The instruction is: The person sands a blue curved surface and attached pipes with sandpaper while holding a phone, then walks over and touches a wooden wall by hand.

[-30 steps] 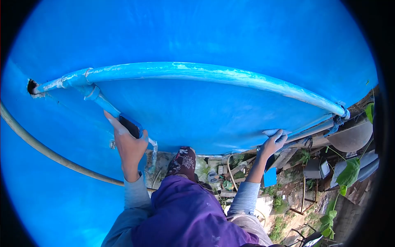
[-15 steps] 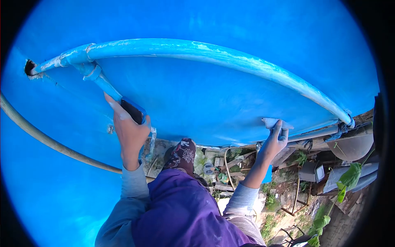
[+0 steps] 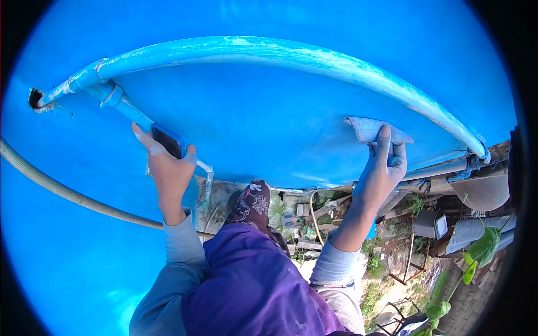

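Note:
My left hand (image 3: 172, 178) is closed around a dark, flat, phone-like slab with a blue edge (image 3: 168, 141), close beside the lower end of the short branch pipe (image 3: 134, 112). Its fingertips are partly hidden behind the slab. Between thumb and fingers, my right hand (image 3: 386, 165) pinches a folded piece of grey sandpaper (image 3: 375, 130), held up in front of the blue wall (image 3: 263, 117). Greyish dust coats the fingers of this hand. Above both hands the long blue pipe (image 3: 269, 51), its paint worn and whitish, appears as an arc in the view.
At the left, the pipe meets a ragged hole (image 3: 36, 98) in the wall. A ribbed hose (image 3: 73, 195) crosses the lower left. Below lie cluttered ground, a grey basin (image 3: 481, 193), a floodlight-like box (image 3: 430, 224) and a leafy plant (image 3: 485, 246). My patterned headwear or garment (image 3: 259, 201) shows low down.
My right hand has risen with the sandpaper, showing more of the sheet. My left hand and the slab sit slightly higher and further left. The view has shifted a little.

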`<state>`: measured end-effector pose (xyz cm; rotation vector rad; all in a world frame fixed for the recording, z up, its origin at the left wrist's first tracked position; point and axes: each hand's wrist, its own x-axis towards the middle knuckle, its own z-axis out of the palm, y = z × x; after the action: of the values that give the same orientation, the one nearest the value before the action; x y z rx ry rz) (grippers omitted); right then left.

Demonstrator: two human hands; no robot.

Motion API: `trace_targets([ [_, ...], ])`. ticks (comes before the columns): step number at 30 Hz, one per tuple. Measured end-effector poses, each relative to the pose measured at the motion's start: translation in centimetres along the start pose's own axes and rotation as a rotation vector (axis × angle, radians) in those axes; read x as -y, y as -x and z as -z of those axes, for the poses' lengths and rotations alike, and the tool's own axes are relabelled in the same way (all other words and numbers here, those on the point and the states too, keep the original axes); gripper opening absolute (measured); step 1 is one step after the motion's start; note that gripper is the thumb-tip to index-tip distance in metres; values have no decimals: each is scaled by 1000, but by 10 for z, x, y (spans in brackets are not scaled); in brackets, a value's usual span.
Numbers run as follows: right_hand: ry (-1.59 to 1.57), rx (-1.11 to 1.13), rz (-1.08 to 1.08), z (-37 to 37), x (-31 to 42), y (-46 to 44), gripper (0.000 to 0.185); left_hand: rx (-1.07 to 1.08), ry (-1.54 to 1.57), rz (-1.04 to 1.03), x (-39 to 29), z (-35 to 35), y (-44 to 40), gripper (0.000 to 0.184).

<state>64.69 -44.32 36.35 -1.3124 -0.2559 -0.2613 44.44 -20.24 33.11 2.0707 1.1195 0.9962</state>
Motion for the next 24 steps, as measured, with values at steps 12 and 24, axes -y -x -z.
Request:
trace_targets([
  [12,13,114,58,-26,28,2,20,-8,13,-16,-8,4,-1,112],
  [24,-32,104,-88,-9,-2,14,23,-21,49,-53,4,5,-2,109],
])
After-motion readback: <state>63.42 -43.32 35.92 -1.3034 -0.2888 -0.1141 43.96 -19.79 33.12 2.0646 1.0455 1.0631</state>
